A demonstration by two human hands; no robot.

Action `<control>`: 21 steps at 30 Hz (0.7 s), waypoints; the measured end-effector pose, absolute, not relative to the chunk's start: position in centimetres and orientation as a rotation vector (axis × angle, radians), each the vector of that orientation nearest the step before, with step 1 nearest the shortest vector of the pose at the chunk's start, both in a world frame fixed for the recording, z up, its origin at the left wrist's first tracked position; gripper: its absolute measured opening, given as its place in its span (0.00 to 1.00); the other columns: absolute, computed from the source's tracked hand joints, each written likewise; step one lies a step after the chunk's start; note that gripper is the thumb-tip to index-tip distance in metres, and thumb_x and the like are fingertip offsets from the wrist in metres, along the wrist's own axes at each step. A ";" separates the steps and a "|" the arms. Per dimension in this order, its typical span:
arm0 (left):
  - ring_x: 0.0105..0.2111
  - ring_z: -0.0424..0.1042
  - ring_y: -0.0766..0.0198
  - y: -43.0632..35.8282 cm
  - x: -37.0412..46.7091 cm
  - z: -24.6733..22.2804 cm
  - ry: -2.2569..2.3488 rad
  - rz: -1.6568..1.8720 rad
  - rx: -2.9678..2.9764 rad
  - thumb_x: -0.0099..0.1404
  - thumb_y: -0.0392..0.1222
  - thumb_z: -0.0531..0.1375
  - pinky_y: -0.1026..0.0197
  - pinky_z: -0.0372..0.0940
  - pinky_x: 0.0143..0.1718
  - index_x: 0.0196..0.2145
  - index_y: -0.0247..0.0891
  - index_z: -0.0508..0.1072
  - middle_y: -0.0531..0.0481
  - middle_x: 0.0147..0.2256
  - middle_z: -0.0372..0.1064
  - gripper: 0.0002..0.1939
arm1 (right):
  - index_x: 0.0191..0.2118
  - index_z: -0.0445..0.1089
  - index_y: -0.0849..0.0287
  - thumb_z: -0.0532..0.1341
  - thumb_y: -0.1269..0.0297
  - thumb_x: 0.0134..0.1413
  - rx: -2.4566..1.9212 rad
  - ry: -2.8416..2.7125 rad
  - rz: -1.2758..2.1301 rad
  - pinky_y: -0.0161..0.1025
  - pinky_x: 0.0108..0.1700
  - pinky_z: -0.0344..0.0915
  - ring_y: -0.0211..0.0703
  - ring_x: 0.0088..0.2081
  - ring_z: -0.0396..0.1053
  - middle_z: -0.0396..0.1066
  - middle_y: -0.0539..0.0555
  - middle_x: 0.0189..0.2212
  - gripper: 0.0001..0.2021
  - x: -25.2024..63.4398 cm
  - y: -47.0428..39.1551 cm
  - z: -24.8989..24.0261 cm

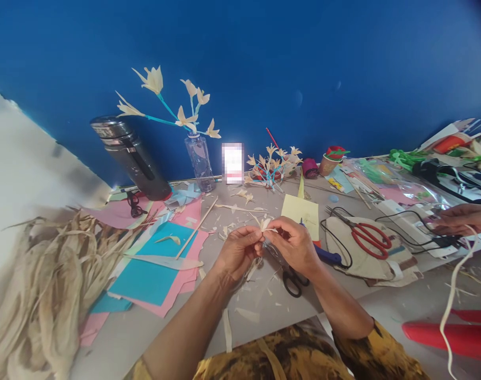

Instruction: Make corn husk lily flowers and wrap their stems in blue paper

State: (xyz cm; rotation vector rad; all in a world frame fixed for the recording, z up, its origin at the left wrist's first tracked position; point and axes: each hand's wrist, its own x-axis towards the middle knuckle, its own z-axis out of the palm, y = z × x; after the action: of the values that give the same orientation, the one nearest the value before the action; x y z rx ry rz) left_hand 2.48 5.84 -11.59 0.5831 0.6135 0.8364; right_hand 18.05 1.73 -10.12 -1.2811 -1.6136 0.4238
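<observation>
Both my hands meet over the middle of the table. My left hand pinches the base of a small cream husk flower between thumb and fingers. From the other side, my right hand pinches the same flower at its petals. Its lower part is hidden by my fingers. Black-handled scissors lie beneath my right hand, their blades partly covered. Thin husk scraps are scattered on the table around and below my hands. A yellow paper square lies just beyond my right hand.
Dried husks heap at left beside blue paper. Behind stand a dark flask and a glass vase of husk flowers. At right lie red-handled scissors; another person's hand is at a power strip.
</observation>
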 end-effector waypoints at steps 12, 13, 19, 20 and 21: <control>0.19 0.65 0.73 5.7 2.6 -11.3 0.671 0.843 0.691 0.46 0.41 0.76 0.66 0.63 0.23 0.25 0.30 0.77 0.50 0.24 0.72 0.14 | 0.34 0.72 0.57 0.62 0.65 0.59 -1.303 -1.599 0.419 0.34 0.29 0.64 0.37 0.25 0.66 0.73 0.50 0.28 0.04 18.1 1.8 -10.3; 0.19 0.65 0.72 5.6 2.6 -11.2 0.685 0.859 0.708 0.46 0.42 0.76 0.66 0.63 0.23 0.25 0.30 0.78 0.50 0.23 0.71 0.15 | 0.34 0.72 0.57 0.62 0.64 0.59 -1.308 -1.605 0.406 0.34 0.29 0.64 0.37 0.25 0.66 0.73 0.50 0.28 0.04 18.1 1.8 -10.3; 0.18 0.66 0.70 5.6 2.8 -11.4 0.768 0.912 0.766 0.43 0.42 0.76 0.66 0.63 0.22 0.25 0.32 0.79 0.51 0.18 0.69 0.14 | 0.33 0.71 0.57 0.61 0.65 0.60 -1.340 -1.640 0.330 0.35 0.29 0.63 0.38 0.26 0.66 0.72 0.51 0.28 0.04 18.2 1.8 -10.4; 0.18 0.66 0.70 5.6 2.8 -11.5 0.779 0.918 0.775 0.43 0.41 0.76 0.66 0.63 0.22 0.25 0.32 0.79 0.51 0.18 0.70 0.14 | 0.33 0.71 0.57 0.61 0.66 0.60 -1.348 -1.646 0.320 0.35 0.29 0.63 0.38 0.26 0.66 0.72 0.50 0.28 0.04 18.2 1.8 -10.4; 0.18 0.67 0.70 5.6 2.8 -11.5 0.790 0.925 0.785 0.43 0.41 0.76 0.66 0.63 0.22 0.25 0.32 0.79 0.51 0.18 0.70 0.14 | 0.33 0.71 0.57 0.61 0.66 0.60 -1.357 -1.652 0.311 0.35 0.29 0.62 0.38 0.26 0.66 0.72 0.50 0.28 0.04 18.2 1.7 -10.4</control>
State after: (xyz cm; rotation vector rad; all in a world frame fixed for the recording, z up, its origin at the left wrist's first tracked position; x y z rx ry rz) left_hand 2.83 5.61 -11.45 0.7845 0.7897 0.9247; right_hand 18.18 1.71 -10.41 -1.3568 -1.6517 0.3106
